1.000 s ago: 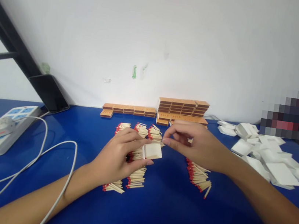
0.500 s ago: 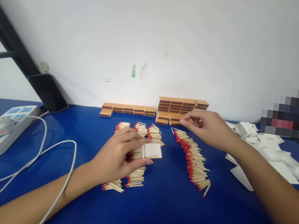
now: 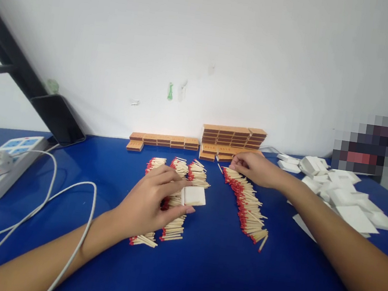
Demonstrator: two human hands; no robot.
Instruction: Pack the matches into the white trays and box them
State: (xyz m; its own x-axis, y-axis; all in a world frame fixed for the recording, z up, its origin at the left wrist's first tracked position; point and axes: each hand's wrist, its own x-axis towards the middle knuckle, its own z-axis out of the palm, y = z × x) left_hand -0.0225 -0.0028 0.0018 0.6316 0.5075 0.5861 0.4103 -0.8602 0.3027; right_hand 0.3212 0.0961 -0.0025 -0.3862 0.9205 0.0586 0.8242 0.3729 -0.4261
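Observation:
My left hand [image 3: 152, 197] grips a small white matchbox tray [image 3: 194, 196] between thumb and fingers, above rows of red-tipped matches [image 3: 171, 233] lying on the blue table. The tray's inside shows pale, and I see no matches in it. My right hand [image 3: 254, 167] reaches the far end of another long row of matches [image 3: 252, 206]. Its fingertips are pinched together there, touching or just over the top matches; whether a match is between them is hidden.
Orange-brown matchboxes stand against the wall, a low row [image 3: 164, 140] and a taller stack [image 3: 233, 136]. White paper trays [image 3: 342, 190] lie heaped at right. At left are a power strip [image 3: 15, 159], a phone [image 3: 58, 119] and a white cable [image 3: 94, 199] crossing my left forearm.
My right hand has come down and slightly left, from in front of the matchbox stack to the far end of the right match row. My left hand still holds the tray.

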